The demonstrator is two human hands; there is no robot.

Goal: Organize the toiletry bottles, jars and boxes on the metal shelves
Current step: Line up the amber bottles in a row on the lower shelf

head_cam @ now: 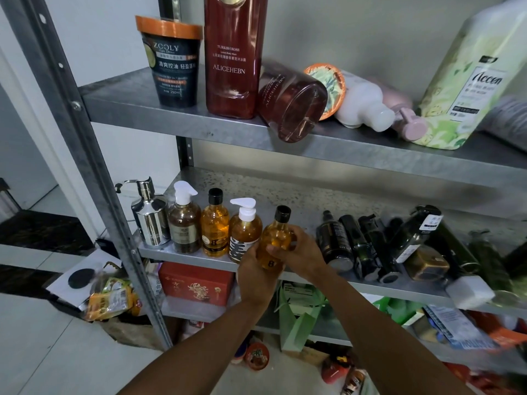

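Observation:
An amber bottle with a black cap point(275, 238) is at the front edge of the middle shelf point(285, 198), upright and slightly tilted. My left hand point(253, 276) grips its lower part and my right hand point(296, 250) wraps its side. To its left stand a white-pump amber bottle point(244, 229), a black-capped amber bottle point(214, 223), a darker pump bottle point(184, 223) and a chrome dispenser point(149, 218). Several dark bottles point(362, 246) lie on their sides to the right.
The top shelf point(137, 101) carries an orange-lidded black tub point(171, 61), a tall red bottle point(233, 55), a toppled red bottle point(291, 106), a white bottle point(362, 106), a pink pump bottle point(405, 121) and a leaning green bottle point(467, 81). A red box point(196, 283) sits below.

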